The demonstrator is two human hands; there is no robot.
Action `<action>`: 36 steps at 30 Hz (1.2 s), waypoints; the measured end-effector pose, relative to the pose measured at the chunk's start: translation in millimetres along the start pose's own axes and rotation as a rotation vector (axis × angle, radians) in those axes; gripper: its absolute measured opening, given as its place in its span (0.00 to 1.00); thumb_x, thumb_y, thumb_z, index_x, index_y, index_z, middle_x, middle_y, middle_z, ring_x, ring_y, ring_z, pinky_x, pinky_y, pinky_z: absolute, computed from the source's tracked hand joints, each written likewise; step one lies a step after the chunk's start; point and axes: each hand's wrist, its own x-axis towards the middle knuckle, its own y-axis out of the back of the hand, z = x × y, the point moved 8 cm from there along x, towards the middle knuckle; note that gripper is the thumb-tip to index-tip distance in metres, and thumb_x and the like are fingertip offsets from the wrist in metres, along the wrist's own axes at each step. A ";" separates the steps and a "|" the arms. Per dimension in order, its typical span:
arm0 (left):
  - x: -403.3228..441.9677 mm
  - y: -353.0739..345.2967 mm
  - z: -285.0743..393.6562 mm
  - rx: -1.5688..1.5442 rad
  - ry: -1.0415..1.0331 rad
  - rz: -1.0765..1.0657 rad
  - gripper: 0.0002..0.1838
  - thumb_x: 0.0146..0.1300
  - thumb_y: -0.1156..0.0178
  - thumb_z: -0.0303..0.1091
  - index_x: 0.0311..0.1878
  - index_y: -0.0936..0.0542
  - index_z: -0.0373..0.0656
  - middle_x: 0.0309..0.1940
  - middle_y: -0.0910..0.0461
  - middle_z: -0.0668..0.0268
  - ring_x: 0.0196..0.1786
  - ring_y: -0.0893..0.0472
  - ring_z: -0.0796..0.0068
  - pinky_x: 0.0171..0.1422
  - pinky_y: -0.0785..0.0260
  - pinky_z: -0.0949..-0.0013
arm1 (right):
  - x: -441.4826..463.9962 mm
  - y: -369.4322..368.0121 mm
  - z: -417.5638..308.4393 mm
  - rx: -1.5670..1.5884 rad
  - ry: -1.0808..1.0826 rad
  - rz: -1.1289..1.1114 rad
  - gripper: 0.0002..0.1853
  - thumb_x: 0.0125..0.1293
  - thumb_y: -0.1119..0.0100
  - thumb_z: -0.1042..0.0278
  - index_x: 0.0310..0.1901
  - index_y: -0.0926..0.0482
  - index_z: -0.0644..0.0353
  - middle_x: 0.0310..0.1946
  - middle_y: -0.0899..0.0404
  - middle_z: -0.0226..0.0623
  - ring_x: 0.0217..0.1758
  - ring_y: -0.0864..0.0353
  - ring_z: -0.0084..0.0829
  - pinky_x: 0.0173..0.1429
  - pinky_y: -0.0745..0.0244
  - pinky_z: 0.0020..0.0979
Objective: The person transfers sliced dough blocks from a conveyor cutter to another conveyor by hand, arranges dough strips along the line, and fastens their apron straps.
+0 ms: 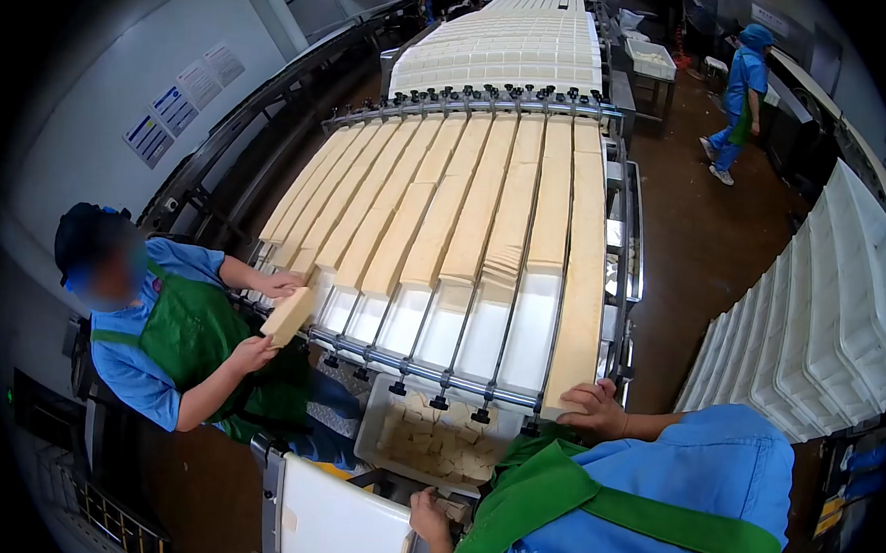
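Observation:
Long cream-coloured slabs lie in rows on a white conveyor, parted by metal rods. My right hand rests at the near end of the rightmost row, its fingers curled against the slab's end. Low in the view, my left hand is closed around small pale pieces, beside a white board. Several thin slices lean over one another in a row near the middle. Under the conveyor's front bar sits a white bin with broken pieces inside.
At the left, a co-worker in a green apron holds a block with both hands. Stacked white trays stand at the right. Another person is on the brown floor at the back right, near a white crate.

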 end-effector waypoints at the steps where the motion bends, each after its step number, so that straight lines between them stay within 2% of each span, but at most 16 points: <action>1: 0.2 -1.4 -1.4 -0.011 -0.006 0.006 0.11 0.55 0.45 0.28 0.39 0.17 0.50 0.37 0.21 0.67 0.36 0.19 0.62 0.39 0.26 0.61 | 1.0 1.0 0.3 0.004 -0.013 0.006 0.14 0.44 0.35 0.63 0.36 0.19 0.36 0.51 0.29 0.28 0.55 0.29 0.30 0.60 0.50 0.42; 15: -4.5 -2.2 -8.0 -0.008 -0.017 0.020 0.10 0.53 0.45 0.26 0.34 0.16 0.50 0.33 0.20 0.65 0.35 0.19 0.60 0.37 0.27 0.61 | 0.6 1.8 -4.3 -0.016 -0.038 0.013 0.11 0.45 0.36 0.64 0.32 0.20 0.35 0.50 0.28 0.27 0.54 0.29 0.29 0.62 0.52 0.41; 18: -3.4 -4.0 -5.9 -0.001 -0.034 0.001 0.11 0.53 0.46 0.26 0.32 0.16 0.51 0.31 0.19 0.64 0.35 0.19 0.59 0.38 0.27 0.60 | -0.7 -1.1 -1.4 0.021 -0.042 0.004 0.11 0.46 0.36 0.62 0.34 0.20 0.40 0.52 0.28 0.30 0.57 0.31 0.32 0.62 0.52 0.44; 36: 1.5 -9.6 -1.5 0.023 -0.062 -0.039 0.10 0.51 0.44 0.25 0.32 0.16 0.51 0.33 0.19 0.65 0.36 0.19 0.60 0.38 0.26 0.60 | 3.0 -1.0 6.6 -0.010 -0.111 0.023 0.12 0.47 0.36 0.66 0.36 0.20 0.41 0.52 0.28 0.30 0.57 0.32 0.31 0.62 0.53 0.42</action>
